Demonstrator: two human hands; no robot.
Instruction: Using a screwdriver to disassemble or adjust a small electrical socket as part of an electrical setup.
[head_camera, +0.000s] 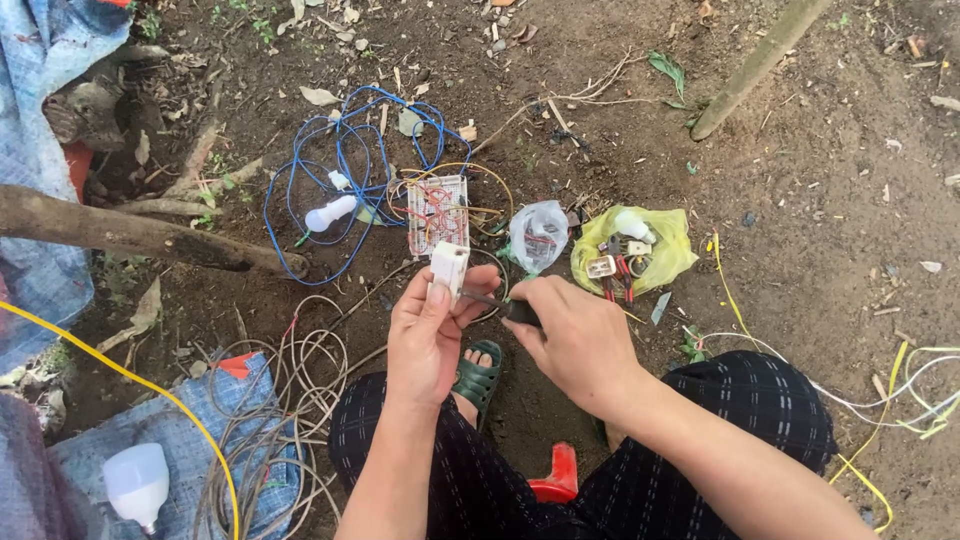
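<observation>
- Left hand (428, 335) has a closed grip on a small white socket block (448, 268), holding it up just below the white wiring board (438, 214).
- Right hand (578, 335) is wrapped tight round a dark-handled screwdriver (500, 303), tip at the block.
- Right of the board: a clear bag (538, 235), then a yellow bag (668, 245) of parts.
- Left of the board: a blue wire (350, 165) coil and a small bulb (330, 212).

Left hand (425, 335) grips white socket (447, 268); right hand (575, 335) drives probable screwdriver (490, 301).
</observation>
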